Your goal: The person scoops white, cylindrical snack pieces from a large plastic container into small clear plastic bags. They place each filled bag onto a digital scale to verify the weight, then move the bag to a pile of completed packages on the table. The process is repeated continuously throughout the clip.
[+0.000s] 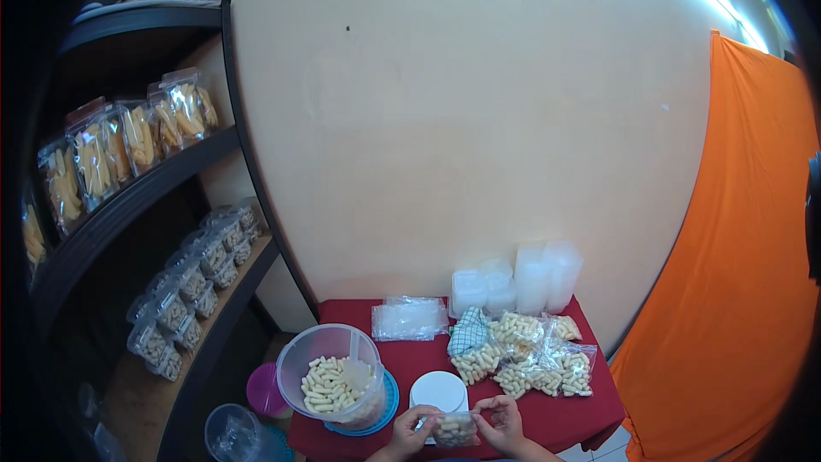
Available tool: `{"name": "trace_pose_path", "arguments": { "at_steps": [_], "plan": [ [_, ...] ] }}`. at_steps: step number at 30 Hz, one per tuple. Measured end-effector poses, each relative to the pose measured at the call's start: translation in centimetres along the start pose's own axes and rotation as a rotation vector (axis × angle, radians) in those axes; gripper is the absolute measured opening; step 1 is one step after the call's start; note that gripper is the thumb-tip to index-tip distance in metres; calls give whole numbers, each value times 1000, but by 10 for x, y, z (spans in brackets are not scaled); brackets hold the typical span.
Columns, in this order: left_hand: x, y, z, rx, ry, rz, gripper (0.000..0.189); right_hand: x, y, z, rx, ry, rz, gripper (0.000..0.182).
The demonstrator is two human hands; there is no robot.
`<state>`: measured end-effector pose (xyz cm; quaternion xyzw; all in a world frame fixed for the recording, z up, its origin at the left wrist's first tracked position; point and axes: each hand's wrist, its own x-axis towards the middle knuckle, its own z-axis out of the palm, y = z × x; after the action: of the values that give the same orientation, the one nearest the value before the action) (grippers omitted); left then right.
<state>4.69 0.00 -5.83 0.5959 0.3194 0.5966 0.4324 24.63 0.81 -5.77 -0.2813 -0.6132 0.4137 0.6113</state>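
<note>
Between my two hands, at the bottom of the head view, is a small clear plastic bag (456, 432) of pale, finger-shaped snack pieces. My left hand (410, 428) pinches its upper left corner, and my right hand (499, 423) is at its upper right corner with thumb and fingertips. Just behind the bag stands a white kitchen scale (439, 392) with a round top, partly hidden by my hands. To the left, a large translucent tub (290, 377) holds many loose pieces and a clear scoop (356, 375), beside a blue lid (390, 398). Filled bags (539, 359) lie heaped at the right.
A red-covered table (410, 357) carries flat empty bags (409, 319), stacked clear containers (548, 276) and a checked cloth (469, 332). A dark shelf (147, 189) with packed snacks stands left, above a magenta tub (267, 389) and a clear bucket (235, 434). An orange curtain (725, 256) hangs right.
</note>
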Motion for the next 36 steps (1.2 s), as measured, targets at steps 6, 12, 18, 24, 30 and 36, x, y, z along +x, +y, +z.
{"name": "trace_pose_path", "arguments": {
  "at_steps": [6,12,18,24,30,36],
  "plan": [
    [8,-16,-14,15,16,89,10,16,3,3,-9,-2,-129,46],
    [32,7,-16,130,5,119,9,36,-11,-2,-154,-87,-16,49],
    [42,2,-18,297,28,168,6,48,6,2,67,-179,57,47],
    [49,7,-16,360,56,159,5,46,27,3,-24,-166,-44,45],
    [50,4,-16,316,122,120,6,51,20,5,-42,-195,8,46],
    [55,2,-19,271,131,116,8,55,19,3,41,-59,32,49]
  ]
}}
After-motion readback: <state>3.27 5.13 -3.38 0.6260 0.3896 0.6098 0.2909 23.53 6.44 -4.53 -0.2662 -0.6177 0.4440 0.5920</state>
